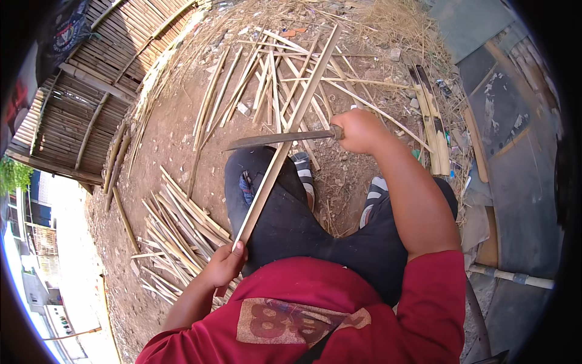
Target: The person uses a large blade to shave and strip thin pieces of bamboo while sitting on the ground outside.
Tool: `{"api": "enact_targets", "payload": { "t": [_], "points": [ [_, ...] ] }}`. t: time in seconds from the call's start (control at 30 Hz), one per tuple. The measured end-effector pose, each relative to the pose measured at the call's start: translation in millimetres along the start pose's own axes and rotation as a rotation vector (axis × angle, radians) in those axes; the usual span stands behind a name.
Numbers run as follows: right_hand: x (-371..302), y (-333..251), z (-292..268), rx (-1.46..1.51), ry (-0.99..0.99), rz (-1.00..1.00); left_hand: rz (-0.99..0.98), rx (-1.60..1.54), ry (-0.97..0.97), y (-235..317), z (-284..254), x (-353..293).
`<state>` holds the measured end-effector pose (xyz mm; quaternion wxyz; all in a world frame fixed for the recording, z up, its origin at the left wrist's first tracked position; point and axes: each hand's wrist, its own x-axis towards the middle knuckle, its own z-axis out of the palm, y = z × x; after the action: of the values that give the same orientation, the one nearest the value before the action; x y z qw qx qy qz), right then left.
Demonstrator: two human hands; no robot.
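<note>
Bare dirt ground (176, 127) spreads below me, littered with split bamboo, a bamboo fence panel (79, 103) to my left. By my left knee lies a pile of strips (176, 233). My left hand (225, 265) is closed around the near end of a long bamboo slat (285, 133), which slants away over my knee. My right hand (357, 130) is fisted on a knife (273, 139) whose blade lies across the slat.

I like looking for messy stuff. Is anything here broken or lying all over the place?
Yes. Split pale bamboo strips lie scattered crisscross on the bare dirt ground, more heaped by the left hand. The black trousers' left knee has a torn hole.
</note>
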<state>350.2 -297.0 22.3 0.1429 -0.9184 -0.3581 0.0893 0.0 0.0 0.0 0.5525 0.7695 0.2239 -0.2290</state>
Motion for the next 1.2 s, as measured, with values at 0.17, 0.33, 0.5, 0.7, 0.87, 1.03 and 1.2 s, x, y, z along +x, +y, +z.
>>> {"api": "enact_targets", "payload": {
  "t": [0.17,0.33,0.5,0.7,0.87,1.03,1.2],
  "points": [
    [-12.6,-38.3,1.4,-0.008,0.138,-0.157,-0.078,-0.014,0.015,-11.6,-9.7,-21.8],
    [-0.8,-6.1,14.7,-0.048,0.21,-0.15,0.05,0.159,0.106,15.1,2.1,-6.1],
    [1.0,-14.0,5.2,-0.073,0.255,-0.129,-0.031,0.082,0.093,-0.3,-3.9,-0.8],
    [-3.0,-23.8,5.1,-0.086,0.242,-0.228,0.116,0.187,0.144,-8.2,-0.7,-1.5],
    [3.2,-10.0,11.2,-0.099,0.306,-0.103,-0.018,0.091,0.109,4.7,-3.1,2.5],
    [0.8,-22.6,4.8,-0.094,0.308,-0.214,0.114,0.116,0.136,-11.8,-1.6,0.8],
    [4.6,1.1,11.3,-0.115,0.349,-0.118,-0.011,0.156,0.146,3.1,-5.1,4.1]
  ]
}}
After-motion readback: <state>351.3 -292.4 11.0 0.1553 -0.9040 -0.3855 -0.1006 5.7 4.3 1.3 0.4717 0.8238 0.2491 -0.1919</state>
